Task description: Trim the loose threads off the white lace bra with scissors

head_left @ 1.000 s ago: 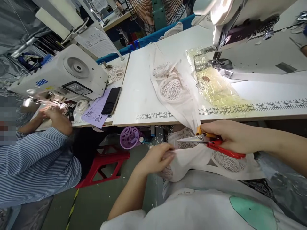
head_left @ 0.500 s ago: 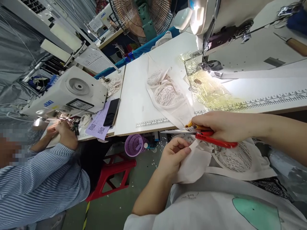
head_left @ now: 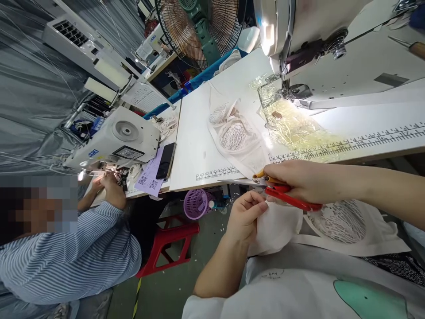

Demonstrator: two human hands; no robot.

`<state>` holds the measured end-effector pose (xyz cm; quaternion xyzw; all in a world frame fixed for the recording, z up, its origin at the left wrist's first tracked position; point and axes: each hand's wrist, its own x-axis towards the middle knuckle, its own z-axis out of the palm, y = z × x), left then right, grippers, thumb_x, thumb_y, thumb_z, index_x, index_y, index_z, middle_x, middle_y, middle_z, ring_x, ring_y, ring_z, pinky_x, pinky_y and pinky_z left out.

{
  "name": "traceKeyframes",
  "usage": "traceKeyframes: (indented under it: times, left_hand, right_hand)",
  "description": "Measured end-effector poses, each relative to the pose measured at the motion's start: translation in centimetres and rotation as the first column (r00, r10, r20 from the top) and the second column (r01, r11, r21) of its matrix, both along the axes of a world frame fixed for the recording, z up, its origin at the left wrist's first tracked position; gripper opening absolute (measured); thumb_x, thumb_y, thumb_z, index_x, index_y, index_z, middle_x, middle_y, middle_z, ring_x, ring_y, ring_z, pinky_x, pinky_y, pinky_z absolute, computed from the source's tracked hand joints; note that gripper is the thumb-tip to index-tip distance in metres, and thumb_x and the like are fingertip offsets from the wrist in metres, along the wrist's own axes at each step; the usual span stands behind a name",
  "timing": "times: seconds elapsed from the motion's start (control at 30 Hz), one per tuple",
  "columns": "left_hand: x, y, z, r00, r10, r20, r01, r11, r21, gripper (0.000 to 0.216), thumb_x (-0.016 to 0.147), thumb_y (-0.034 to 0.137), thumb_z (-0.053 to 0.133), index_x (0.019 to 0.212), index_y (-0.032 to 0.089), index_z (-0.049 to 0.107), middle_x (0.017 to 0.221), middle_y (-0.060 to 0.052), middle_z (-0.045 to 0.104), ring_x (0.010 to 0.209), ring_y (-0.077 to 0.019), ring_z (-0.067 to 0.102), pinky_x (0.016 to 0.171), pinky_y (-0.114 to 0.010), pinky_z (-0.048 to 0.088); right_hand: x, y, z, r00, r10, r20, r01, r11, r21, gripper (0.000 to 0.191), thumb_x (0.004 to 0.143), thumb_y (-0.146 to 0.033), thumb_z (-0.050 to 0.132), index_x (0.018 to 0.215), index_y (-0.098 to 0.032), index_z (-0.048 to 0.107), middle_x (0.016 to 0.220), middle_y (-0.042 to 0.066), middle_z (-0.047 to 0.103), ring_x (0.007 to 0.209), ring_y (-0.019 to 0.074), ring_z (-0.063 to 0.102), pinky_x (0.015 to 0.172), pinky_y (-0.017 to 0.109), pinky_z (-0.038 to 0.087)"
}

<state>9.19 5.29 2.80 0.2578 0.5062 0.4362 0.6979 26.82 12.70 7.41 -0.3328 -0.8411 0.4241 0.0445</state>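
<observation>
My right hand (head_left: 295, 179) grips scissors (head_left: 292, 199) with red and orange handles. Their blades point left along the table's front edge, close above my left hand. In my left hand (head_left: 247, 217), thumb and fingers pinch the edge of a cream bra (head_left: 277, 228) just below the scissors. That bra spreads across my lap, its lace cup (head_left: 343, 221) lying under my right forearm. Whether the blades touch the fabric I cannot tell. Another cream lace bra (head_left: 234, 135) lies on the table ahead, its lower end near the scissors.
A sewing machine (head_left: 318, 31) stands at the right, with yellowish clear film (head_left: 292, 126) beside its needle. Printed ruler marks run along the table edge. To the left are a phone (head_left: 166, 160), a purple paper (head_left: 150, 177), and a co-worker at another machine (head_left: 122, 135). A purple basket (head_left: 194, 204) stands below.
The view has swung a little left, so the surroundings sit farther right. The scissors and my right hand have shifted slightly against the bra; both hands keep their holds.
</observation>
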Motion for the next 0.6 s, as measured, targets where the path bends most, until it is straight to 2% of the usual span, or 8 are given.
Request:
traceKeyframes:
  times: [0.2, 0.3, 0.37, 0.43, 0.5, 0.6]
  left_hand:
    - [-0.1, -0.3, 0.1, 1.0, 0.01, -0.021, -0.009, 0.999, 0.043, 0.039, 0.049, 0.034, 0.086, 0.071, 0.014, 0.06, 0.067, 0.0, 0.059, 0.065, -0.0106, 0.053, 0.067, -0.024, 0.041]
    - [-0.3, -0.5, 0.2, 0.997, -0.068, -0.034, 0.07, 0.995, 0.066, 0.041, 0.054, 0.041, 0.084, 0.08, 0.016, 0.065, 0.075, -0.003, 0.063, 0.081, -0.0167, 0.058, 0.077, -0.028, 0.043]
    - [-0.4, -0.6, 0.1, 0.989, -0.138, -0.046, 0.14, 0.989, 0.042, 0.041, 0.057, 0.046, 0.081, 0.078, 0.014, 0.067, 0.073, -0.004, 0.063, 0.076, -0.0163, 0.057, 0.074, -0.028, 0.043]
    - [-0.5, -0.7, 0.0, 0.986, -0.155, -0.068, 0.157, 0.987, 0.026, 0.042, 0.057, 0.048, 0.081, 0.074, 0.013, 0.067, 0.068, -0.003, 0.061, 0.066, -0.0127, 0.054, 0.066, -0.026, 0.041]
    - [-0.5, -0.9, -0.1, 0.988, -0.125, -0.086, 0.128, 0.991, 0.029, 0.041, 0.057, 0.048, 0.08, 0.072, 0.012, 0.066, 0.066, -0.002, 0.06, 0.06, -0.0104, 0.05, 0.062, -0.023, 0.039]
    - [-0.5, -1.2, -0.1, 0.991, -0.066, -0.115, 0.071, 0.997, 0.04, 0.043, 0.058, 0.05, 0.078, 0.069, 0.012, 0.062, 0.06, 0.0, 0.055, 0.055, -0.0076, 0.044, 0.056, -0.02, 0.034]
  right_hand:
    - [-0.2, -0.4, -0.5, 0.999, 0.016, -0.051, -0.014, 1.0, 0.021, 0.015, 0.074, -0.013, 0.047, 0.072, -0.021, 0.035, 0.066, 0.0, 0.049, 0.056, 0.0128, 0.041, 0.05, 0.024, 0.029]
    - [-0.3, -0.5, -0.7, 0.998, 0.017, -0.068, -0.016, 1.0, 0.014, 0.015, 0.072, -0.011, 0.046, 0.073, -0.021, 0.036, 0.07, 0.0, 0.051, 0.058, 0.0131, 0.044, 0.051, 0.024, 0.031]
    - [-0.5, -0.6, -0.8, 0.997, 0.02, -0.075, -0.019, 1.0, 0.008, 0.014, 0.072, -0.01, 0.045, 0.075, -0.021, 0.036, 0.071, 0.0, 0.052, 0.059, 0.0134, 0.045, 0.052, 0.024, 0.031]
    - [-0.6, -0.8, -0.8, 0.997, 0.006, -0.082, -0.005, 1.0, 0.005, 0.013, 0.073, -0.011, 0.045, 0.076, -0.021, 0.037, 0.07, 0.0, 0.051, 0.059, 0.0137, 0.045, 0.052, 0.024, 0.031]
    - [-0.5, -1.4, -0.9, 0.992, -0.067, -0.111, 0.066, 0.998, -0.01, 0.012, 0.075, -0.013, 0.044, 0.075, -0.021, 0.035, 0.07, 0.001, 0.051, 0.06, 0.0138, 0.044, 0.053, 0.025, 0.032]
    - [0.1, -3.3, -1.6, 0.928, -0.328, -0.178, 0.305, 0.942, -0.143, 0.01, 0.081, -0.023, 0.044, 0.077, -0.022, 0.035, 0.073, 0.002, 0.052, 0.062, 0.0146, 0.046, 0.055, 0.026, 0.036]
